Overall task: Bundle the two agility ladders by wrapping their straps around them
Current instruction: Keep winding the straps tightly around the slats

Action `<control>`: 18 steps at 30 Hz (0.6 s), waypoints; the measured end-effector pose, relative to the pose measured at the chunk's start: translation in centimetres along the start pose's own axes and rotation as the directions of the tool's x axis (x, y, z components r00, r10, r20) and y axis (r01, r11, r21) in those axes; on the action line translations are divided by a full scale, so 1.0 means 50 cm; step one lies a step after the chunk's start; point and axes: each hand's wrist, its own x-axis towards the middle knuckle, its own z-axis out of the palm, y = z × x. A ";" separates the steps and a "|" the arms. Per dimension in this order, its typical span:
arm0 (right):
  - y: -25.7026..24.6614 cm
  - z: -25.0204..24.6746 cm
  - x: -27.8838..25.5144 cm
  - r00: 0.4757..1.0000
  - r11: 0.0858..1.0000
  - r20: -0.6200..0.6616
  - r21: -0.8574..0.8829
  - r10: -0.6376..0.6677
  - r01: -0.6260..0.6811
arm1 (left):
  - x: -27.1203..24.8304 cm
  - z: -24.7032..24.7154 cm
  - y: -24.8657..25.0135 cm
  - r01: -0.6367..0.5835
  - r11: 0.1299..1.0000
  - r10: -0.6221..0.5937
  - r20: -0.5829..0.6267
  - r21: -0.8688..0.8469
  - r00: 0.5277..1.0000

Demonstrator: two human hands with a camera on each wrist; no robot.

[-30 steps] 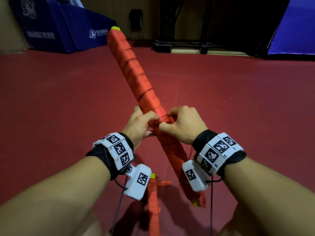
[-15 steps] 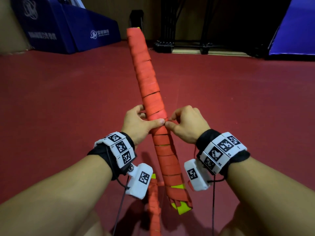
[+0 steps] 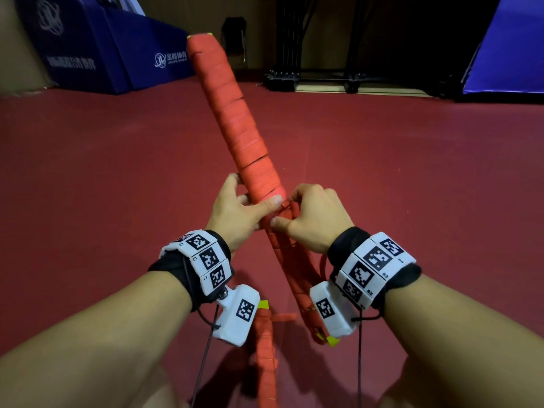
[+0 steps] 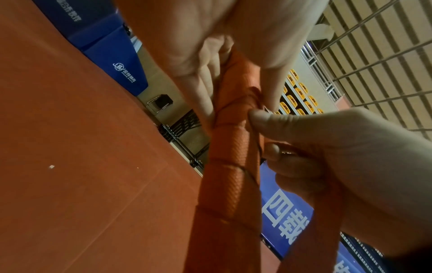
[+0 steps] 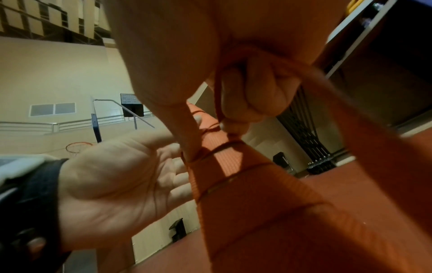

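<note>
I hold a long ladder bundle (image 3: 235,128), wound in orange strap, slanted up to the left above the red floor. My left hand (image 3: 244,210) grips its middle, thumb pressed across the front and fingers behind. Just to the right, my right hand (image 3: 312,219) curls round a loose length of orange strap (image 3: 290,210) beside the bundle. The left wrist view shows the strap (image 4: 253,166) running along the wound bundle (image 4: 229,184) into the right hand's pinch. In the right wrist view the strap (image 5: 350,114) loops round curled fingers (image 5: 252,96). A second orange ladder (image 3: 266,363) lies on the floor below my wrists.
Blue padded mats (image 3: 117,54) stand at the back left and another blue mat (image 3: 506,54) at the back right. A black metal rack (image 3: 318,81) and a dark chair (image 3: 234,39) sit along the far wall. Red floor (image 3: 412,172) spreads all around.
The bundle has turned in my hands: its far end swung right, then back to the left. My right hand has shifted from pinching at the front to holding strap at the bundle's right side.
</note>
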 end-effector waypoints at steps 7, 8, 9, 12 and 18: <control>0.010 0.003 0.012 0.999 0.999 -0.015 -0.014 0.042 -0.042 | 0.007 0.000 -0.010 0.008 1.000 -0.007 0.076 -0.013 0.997; 0.012 0.002 0.012 0.999 0.999 -0.002 -0.021 0.034 -0.034 | 0.006 -0.001 -0.010 -0.005 1.000 0.007 0.091 -0.014 0.996; 0.015 0.000 0.012 1.000 0.999 0.020 -0.035 0.023 -0.023 | 0.004 -0.001 -0.010 -0.019 1.000 0.021 0.102 -0.017 0.995; 0.021 0.001 0.009 0.996 0.997 0.086 -0.077 -0.011 0.018 | 0.004 -0.006 -0.013 -0.059 0.998 0.059 0.133 -0.008 0.989; 0.027 -0.003 0.012 0.996 0.999 0.085 -0.033 -0.028 0.031 | 0.006 0.001 -0.010 -0.057 0.994 0.075 0.193 -0.096 0.978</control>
